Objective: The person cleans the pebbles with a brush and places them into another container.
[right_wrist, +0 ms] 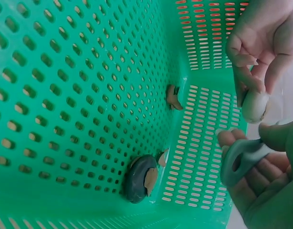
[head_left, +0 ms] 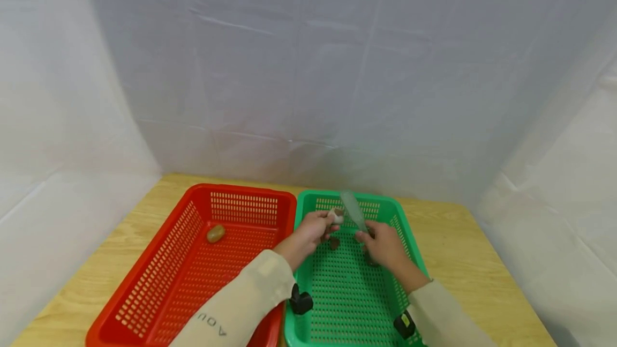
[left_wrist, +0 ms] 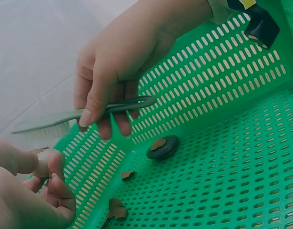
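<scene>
My left hand (head_left: 313,229) pinches a whitish, egg-shaped thing (right_wrist: 255,106) between thumb and fingertips; some brown shows on its surface. In my right hand (head_left: 385,246) is a pale green brush (left_wrist: 44,124), gripped by its looped handle, its bristles facing down close over the left hand in the left wrist view. Both hands are above the green basket (head_left: 401,217). On the basket's floor lies a dark rounded thing (left_wrist: 164,150) with a thin brown piece (left_wrist: 158,143) on top. Other curled brown scraps (left_wrist: 116,209) lie near it.
A red basket (head_left: 194,195) stands against the green one on the left, with a brown oval thing (head_left: 216,233) inside near its back left. Both baskets rest on a wooden table (head_left: 448,240). White sheeting (head_left: 308,79) rises behind and at the sides.
</scene>
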A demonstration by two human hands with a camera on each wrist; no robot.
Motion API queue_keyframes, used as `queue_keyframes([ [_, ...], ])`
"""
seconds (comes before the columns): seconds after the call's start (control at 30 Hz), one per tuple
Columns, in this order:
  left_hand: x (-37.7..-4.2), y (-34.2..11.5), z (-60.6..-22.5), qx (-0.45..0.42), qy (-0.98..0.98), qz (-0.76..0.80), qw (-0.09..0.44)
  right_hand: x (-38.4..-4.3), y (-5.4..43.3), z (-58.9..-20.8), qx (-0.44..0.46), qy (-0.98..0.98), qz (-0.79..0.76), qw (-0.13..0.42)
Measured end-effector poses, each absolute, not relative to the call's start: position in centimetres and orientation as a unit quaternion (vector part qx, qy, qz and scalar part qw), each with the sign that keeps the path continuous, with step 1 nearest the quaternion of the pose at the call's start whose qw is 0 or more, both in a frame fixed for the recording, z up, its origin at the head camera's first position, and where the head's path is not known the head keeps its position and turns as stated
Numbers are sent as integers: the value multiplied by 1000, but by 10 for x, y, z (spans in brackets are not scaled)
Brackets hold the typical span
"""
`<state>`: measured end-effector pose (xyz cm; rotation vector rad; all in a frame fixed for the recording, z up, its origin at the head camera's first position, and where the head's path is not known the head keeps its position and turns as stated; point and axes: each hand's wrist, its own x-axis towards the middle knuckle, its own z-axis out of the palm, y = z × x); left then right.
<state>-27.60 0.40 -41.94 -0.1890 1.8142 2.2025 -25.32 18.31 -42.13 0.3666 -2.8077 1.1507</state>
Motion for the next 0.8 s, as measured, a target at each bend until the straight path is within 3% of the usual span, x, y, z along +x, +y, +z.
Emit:
queue_keyframes([
  [0.23,-275,3,-419,-60,630,761,140,-251,181,-419,173,-910,370,66],
  [0.8,-274,2,-419,-46,657,740,138,-250,180,-422,202,-903,380,-6],
])
